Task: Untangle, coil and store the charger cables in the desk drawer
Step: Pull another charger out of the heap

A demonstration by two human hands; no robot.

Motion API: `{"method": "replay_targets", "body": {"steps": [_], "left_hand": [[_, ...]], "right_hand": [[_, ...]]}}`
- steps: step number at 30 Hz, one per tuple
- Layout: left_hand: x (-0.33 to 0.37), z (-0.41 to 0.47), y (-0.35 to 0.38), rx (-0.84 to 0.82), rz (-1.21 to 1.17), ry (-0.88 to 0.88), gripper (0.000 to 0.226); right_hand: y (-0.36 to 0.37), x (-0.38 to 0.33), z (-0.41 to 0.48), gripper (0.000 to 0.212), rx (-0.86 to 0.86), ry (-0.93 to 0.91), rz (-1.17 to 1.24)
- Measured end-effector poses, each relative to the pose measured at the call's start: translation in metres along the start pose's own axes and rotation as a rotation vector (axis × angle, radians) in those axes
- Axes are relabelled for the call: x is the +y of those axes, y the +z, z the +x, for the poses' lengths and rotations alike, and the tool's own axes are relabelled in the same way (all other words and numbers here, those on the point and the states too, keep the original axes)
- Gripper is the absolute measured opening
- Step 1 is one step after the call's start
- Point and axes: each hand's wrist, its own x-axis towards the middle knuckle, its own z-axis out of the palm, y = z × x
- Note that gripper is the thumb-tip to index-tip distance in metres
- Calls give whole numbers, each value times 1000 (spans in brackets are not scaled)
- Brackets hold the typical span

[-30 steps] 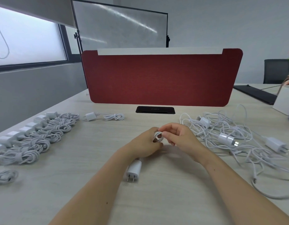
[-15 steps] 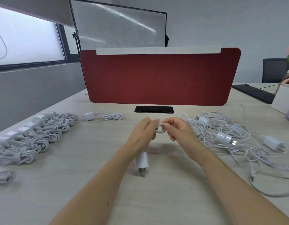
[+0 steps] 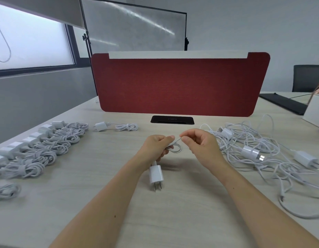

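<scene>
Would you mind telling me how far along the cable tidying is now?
Done: a row of coiled chargers on the left, plus a single charger near the divider. In hand: the left hand grips a small coil, the right hand pinches its loose end. Left: the tangled pile on the right, and storing; no drawer shows.
</scene>
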Motion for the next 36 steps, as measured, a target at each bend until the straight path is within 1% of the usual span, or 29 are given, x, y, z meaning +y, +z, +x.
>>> {"method": "replay_targets", "body": {"steps": [2,4,6,8,10,12,14,15,17,19,20,22,24,26,29,33,36], "left_hand": [[4,-2,3,-85,-35,-3,39],[6,-5,6,-154,-79,7,40],[7,-6,7,-166,-135,11,41],[7,-5,9,-137,-191,13,42],[7,-3,11,-71,-258,15,41],[7,1,11,34,-271,26,41],[4,4,9,166,-155,62,42],[3,5,8,233,-78,96,42],[0,6,7,344,82,194,43],[-1,4,8,385,240,279,46],[-1,3,9,382,306,297,46],[-2,4,10,350,364,280,45],[-5,6,10,297,331,231,38],[-5,7,11,200,281,196,33],[-1,3,17,67,107,144,36],[7,-4,23,-34,-155,136,40],[7,-7,26,-73,-264,127,37]], "right_hand": [[0,0,0,15,11,38,42],[1,1,-2,13,-24,79,40],[4,2,-3,15,-79,112,21],[7,2,-5,18,-124,123,-31],[9,3,-8,23,-171,92,-185],[10,5,-11,27,-251,35,-411],[11,4,-14,28,-316,-42,-592],[12,3,-14,30,-333,-80,-641],[13,1,-14,33,-355,-138,-679],[13,0,-13,39,-372,-185,-688],[12,0,-12,41,-373,-197,-676],[8,2,-10,36,-309,-201,-587],[4,3,-7,24,-180,-152,-397],[3,-1,-5,17,-98,-85,-182],[4,-5,-2,19,-40,-13,31],[-1,-5,1,15,-24,120,167],[0,-3,1,14,-43,164,173]]}}
